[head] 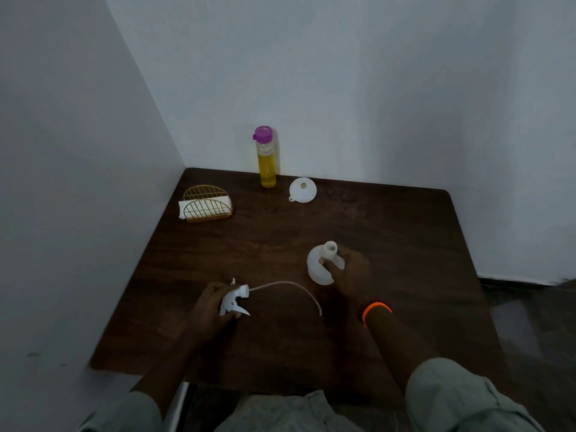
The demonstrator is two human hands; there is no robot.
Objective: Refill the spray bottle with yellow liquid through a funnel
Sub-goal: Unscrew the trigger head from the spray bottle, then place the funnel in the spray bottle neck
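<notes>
Fingers (330,263) of the right hand (352,269) wrap the neck of the white spray bottle (318,266), which stands upright on the dark wood-grain table (389,232) with its round mouth open to the air. That grip looks meant to steady the bottle while the filling gear is fetched. The left hand (212,304), on the near-left side of the bottle, is closed around the white trigger sprayer head (235,302), lifted clear of the neck; its thin dip tube (293,285) arcs toward the bottle and ends short of it, apparently held aside so it cannot drip or snag.

Beyond the bottle, toward the wall, a white plastic funnel (302,190) rests on the table. Left of the funnel, still further from the bottle, stands a tall clear refill bottle (267,163) of yellow liquid, capped in purple and not yet opened. Far to the left of the spray bottle sits a gold wire napkin holder (207,204) with white napkins, likely there for spills.

The spray bottle is squat, matte and opaque, with a domed shoulder narrowing to a short neck; the funnel is a shallow smooth cone. An orange band (375,308) rings the right wrist.
</notes>
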